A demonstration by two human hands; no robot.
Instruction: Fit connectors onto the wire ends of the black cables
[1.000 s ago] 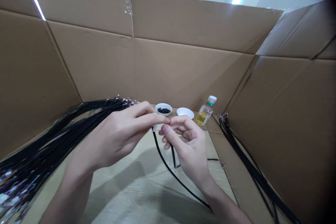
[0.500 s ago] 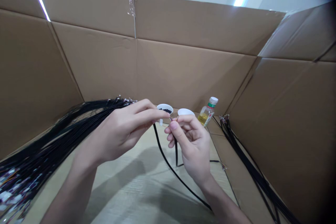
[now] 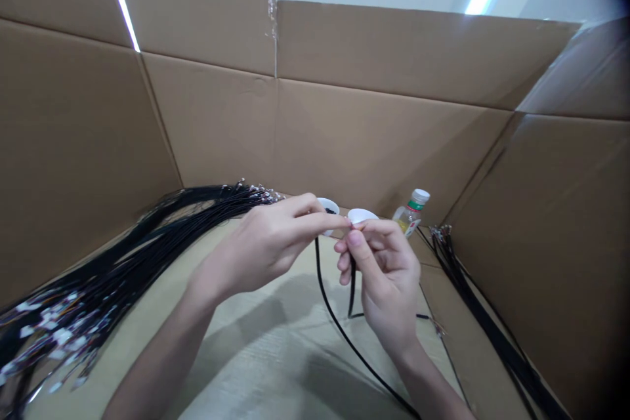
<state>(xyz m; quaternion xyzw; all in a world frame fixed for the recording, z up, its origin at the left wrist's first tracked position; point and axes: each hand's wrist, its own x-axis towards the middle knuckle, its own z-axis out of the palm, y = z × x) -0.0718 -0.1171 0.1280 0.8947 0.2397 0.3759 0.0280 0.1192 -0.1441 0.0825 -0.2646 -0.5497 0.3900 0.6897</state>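
A thin black cable (image 3: 325,295) runs up from the lower right to the underside of my left hand (image 3: 280,236), which is closed round it. The left index finger stretches across to the fingertips of my right hand (image 3: 388,269). My right thumb and index finger are pinched together on the cable's end, where a tiny bit of wire shows. A black cable length (image 3: 352,289) drops from behind the right fingers and bends to the right near the table top. The fingers hide what exactly meets at the fingertips.
A large bundle of black cables (image 3: 162,256) with white connectors lies at the left; another bundle (image 3: 485,315) lies at the right. Behind my hands stand a white cup (image 3: 329,203) of small black pieces, a second white cup (image 3: 363,215) and a bottle (image 3: 411,213). Cardboard walls (image 3: 384,138) surround the table.
The view has shifted, so everything appears farther right. The left index finger still reaches to the right fingertips, and both hands keep nearly the same pose.
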